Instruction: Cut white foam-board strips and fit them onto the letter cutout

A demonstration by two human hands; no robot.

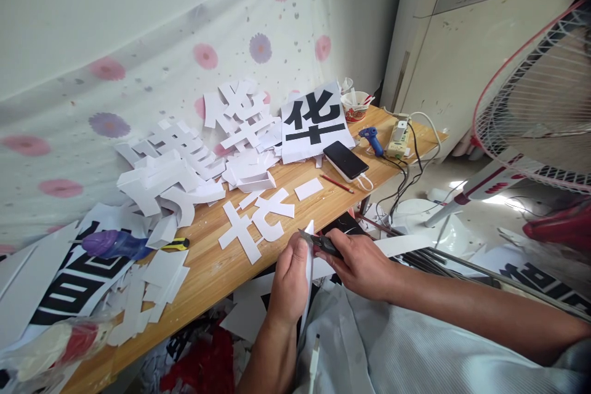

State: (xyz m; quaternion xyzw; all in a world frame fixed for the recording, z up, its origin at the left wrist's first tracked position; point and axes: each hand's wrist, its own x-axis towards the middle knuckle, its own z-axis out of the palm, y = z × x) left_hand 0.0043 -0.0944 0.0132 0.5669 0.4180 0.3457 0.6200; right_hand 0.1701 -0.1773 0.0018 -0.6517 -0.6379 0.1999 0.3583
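Observation:
My left hand is closed round a narrow white board strip, held on edge over my lap near the table's front edge. A dark utility knife is gripped in my right hand, its blade reaching the strip just by my left thumb. Whether the blade is into the strip or only touching it, I cannot tell. Beyond my hands, white cut-out character pieces lie on the wooden table, with a small white rectangle to their right.
White letter shapes pile against the flowered wall cover. A printed sheet, phone, red pencil, blue glue gun and power strip sit at right. A screwdriver lies left. A fan stands right.

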